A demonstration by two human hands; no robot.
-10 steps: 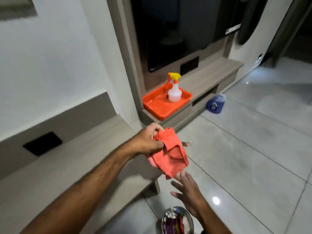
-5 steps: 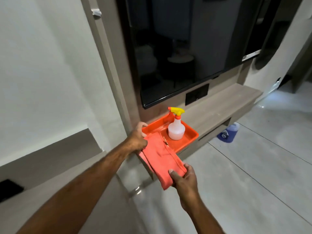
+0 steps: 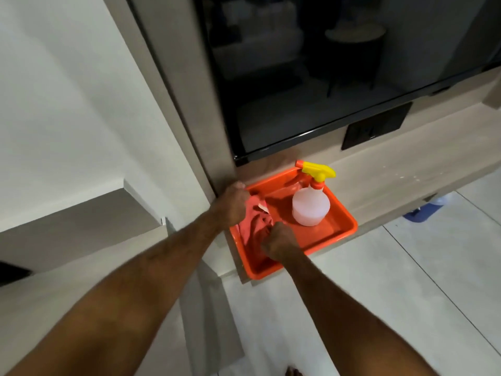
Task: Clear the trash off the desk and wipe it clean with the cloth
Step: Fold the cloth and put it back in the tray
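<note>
On the low shelf under the dark screen [image 3: 325, 63], the orange tray [image 3: 343, 232] holds your red cloth [image 3: 253, 226] in its left part. Your left hand [image 3: 231, 203] pinches the far end of the cloth, and your right hand [image 3: 279, 241] is a fist gripping the near end. To the right in the tray, the spray bottle [image 3: 310, 204] stands upright, close to the cloth.

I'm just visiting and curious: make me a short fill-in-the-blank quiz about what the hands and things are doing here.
1. Both the left hand and the right hand grip the orange ____.
2. The cloth lies in the orange ____.
3. The spray bottle has a ____ trigger head.
4. The tray sits below a dark ____.

Missing words: cloth; tray; yellow; screen
</note>
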